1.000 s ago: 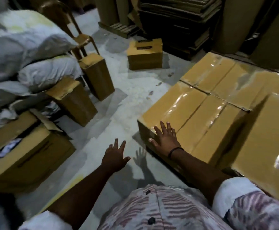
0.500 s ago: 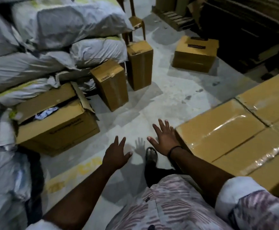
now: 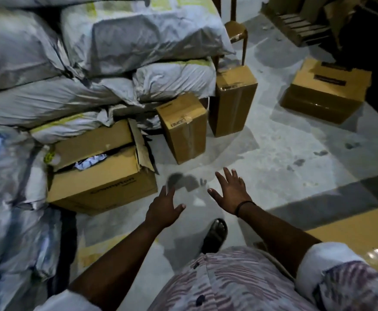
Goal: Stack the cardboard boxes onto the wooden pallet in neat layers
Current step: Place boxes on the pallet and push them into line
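Both my hands hover over the grey concrete floor with fingers spread, holding nothing. My left hand [image 3: 163, 206] is a little in front of a large open cardboard box [image 3: 102, 178] with loose flaps. My right hand [image 3: 232, 191] has a black band on the wrist. Two tall sealed boxes stand ahead, the nearer box [image 3: 184, 129] tilted and the farther box [image 3: 235, 99] upright. A wider sealed box [image 3: 325, 90] lies on the floor at the right. The corner of the taped stack of boxes [image 3: 361, 232] shows at the lower right. The pallet under it is hidden.
Grey and white stuffed sacks [image 3: 107, 48] are piled high along the left. A wooden chair [image 3: 236, 32] stands behind the tall boxes. Flat cardboard and pallets [image 3: 300, 25] lie at the top right. My sandalled foot [image 3: 215, 234] is on the floor below my hands.
My view has swung left, away from the stacked boxes. My right hand has lifted off the stack's corner box and both hands now hover over the floor.
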